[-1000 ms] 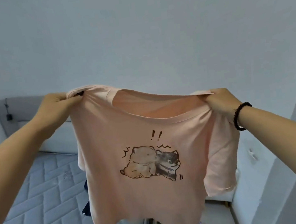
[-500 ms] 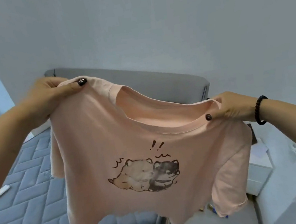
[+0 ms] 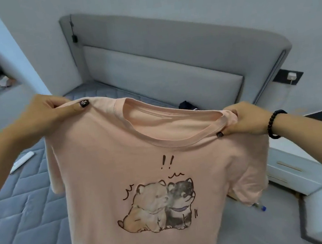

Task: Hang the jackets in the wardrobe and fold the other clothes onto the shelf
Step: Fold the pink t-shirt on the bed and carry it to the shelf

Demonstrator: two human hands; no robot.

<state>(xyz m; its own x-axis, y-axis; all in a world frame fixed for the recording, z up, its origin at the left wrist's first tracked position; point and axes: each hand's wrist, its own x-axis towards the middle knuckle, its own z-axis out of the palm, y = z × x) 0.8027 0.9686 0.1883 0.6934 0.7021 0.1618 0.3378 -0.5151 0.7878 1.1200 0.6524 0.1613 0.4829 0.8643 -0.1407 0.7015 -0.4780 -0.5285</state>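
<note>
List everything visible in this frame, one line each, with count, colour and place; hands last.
T-shirt: one, peach-pink with a two-dog print, held up by the shoulders over the bed.
Mattress: one, grey quilted, lower left.
Headboard: one, grey padded, against the wall.
Dark garment: one, navy or black, behind the collar.
White slim object: one, on the mattress.
Nightstand: one, white, right.
Bracelet: one, black beads, right wrist.
Left hand: pinches left shoulder.
Right hand: pinches right shoulder.

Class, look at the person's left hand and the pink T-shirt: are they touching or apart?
Touching. The head view shows the left hand pinching the shoulder of the pink T-shirt, thumb pressed flat on the fabric.
</note>
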